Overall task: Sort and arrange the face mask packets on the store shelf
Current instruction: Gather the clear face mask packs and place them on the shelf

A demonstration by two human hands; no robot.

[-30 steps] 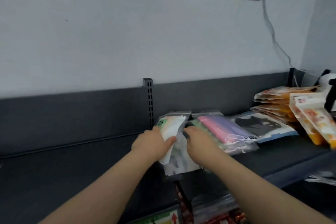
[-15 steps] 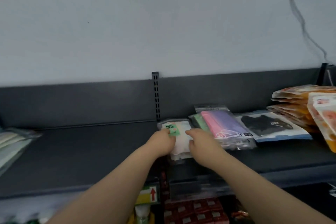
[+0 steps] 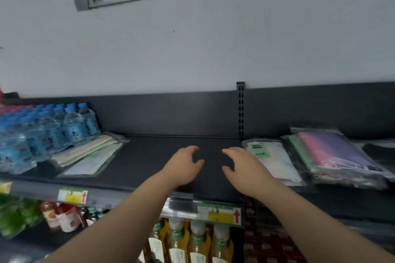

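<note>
L hand (image 3: 184, 166), R hand (image 3: 244, 170): grips wide, empty, over matte shelf (image 3: 149, 156); glossy packet (image 3: 272, 159) beside.

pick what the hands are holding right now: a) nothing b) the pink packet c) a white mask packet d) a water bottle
a: the left hand and right hand hover with loose fingers over a bare part of the shelf, gripping nothing; the white packet lies just to the right of them.

Single head-worn view, close above the dark shelf (image 3: 149, 162), facing forward and down toward the wall.
</note>
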